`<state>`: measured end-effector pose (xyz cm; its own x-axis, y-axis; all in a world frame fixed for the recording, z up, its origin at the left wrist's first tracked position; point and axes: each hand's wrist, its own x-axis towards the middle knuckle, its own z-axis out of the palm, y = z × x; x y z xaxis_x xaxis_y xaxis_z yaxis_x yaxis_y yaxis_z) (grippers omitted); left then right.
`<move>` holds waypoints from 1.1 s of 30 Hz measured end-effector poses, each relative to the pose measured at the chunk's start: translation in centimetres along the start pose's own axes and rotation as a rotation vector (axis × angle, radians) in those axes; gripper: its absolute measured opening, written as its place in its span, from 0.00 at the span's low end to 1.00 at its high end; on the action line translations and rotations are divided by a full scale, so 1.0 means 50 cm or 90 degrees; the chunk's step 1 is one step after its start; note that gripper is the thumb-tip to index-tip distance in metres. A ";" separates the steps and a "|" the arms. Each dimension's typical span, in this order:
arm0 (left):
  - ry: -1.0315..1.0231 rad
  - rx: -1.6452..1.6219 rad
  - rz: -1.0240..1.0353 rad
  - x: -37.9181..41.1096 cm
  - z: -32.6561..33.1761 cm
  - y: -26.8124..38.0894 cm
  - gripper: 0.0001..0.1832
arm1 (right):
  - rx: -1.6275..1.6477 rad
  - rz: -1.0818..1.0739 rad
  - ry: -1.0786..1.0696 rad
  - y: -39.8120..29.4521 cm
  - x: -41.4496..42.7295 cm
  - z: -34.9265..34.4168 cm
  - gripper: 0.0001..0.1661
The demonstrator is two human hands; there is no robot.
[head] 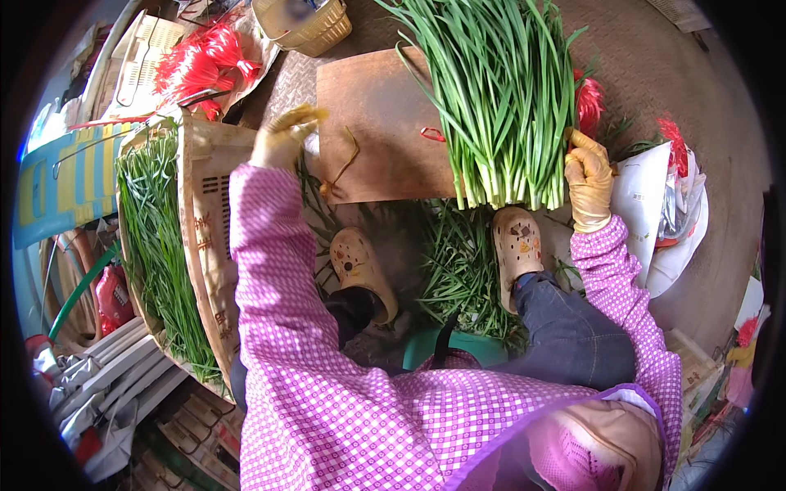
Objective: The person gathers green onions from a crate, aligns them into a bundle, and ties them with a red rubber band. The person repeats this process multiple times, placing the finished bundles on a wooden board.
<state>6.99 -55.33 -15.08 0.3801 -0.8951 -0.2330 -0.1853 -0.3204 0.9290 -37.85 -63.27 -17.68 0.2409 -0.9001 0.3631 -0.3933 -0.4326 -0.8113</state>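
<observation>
A large sheaf of long green leaves, seemingly garlic chives [506, 110], lies on the brown board [374, 123], its pale cut ends towards me and overhanging the near edge. My right hand [588, 178], in a yellowish glove, is at the sheaf's right side near the cut ends, fingers bent; whether it grips anything is unclear. My left hand [287, 134], also gloved and slightly blurred, hovers by the board's left edge with nothing visible in it. A small red tie [433, 134] rests on the board beside the sheaf. One yellowed leaf [349, 161] curls near the board's left corner.
To the left stands a crate [206, 184] packed with chives [163, 245]. Red ties [206, 64] are heaped beyond it, near a yellow basket [313, 27]. Loose leaves [470, 270] cover the ground between my clogs [517, 245]. A white bag [645, 208] stands at right.
</observation>
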 end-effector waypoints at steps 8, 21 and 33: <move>-0.068 0.161 0.251 0.043 0.031 -0.045 0.34 | -0.042 -0.020 -0.002 -0.003 0.003 -0.001 0.04; 0.171 0.668 0.121 -0.084 0.373 -0.003 0.25 | -0.043 -0.035 0.014 -0.003 0.003 0.003 0.06; 0.060 0.488 0.049 -0.042 0.388 -0.014 0.13 | -0.099 -0.099 0.048 -0.019 0.008 0.006 0.06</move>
<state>-11.28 -59.24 -20.85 0.4093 -0.9047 -0.1180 -0.7770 -0.4135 0.4747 -37.10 -63.20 -16.89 0.2440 -0.8209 0.5163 -0.4896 -0.5638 -0.6652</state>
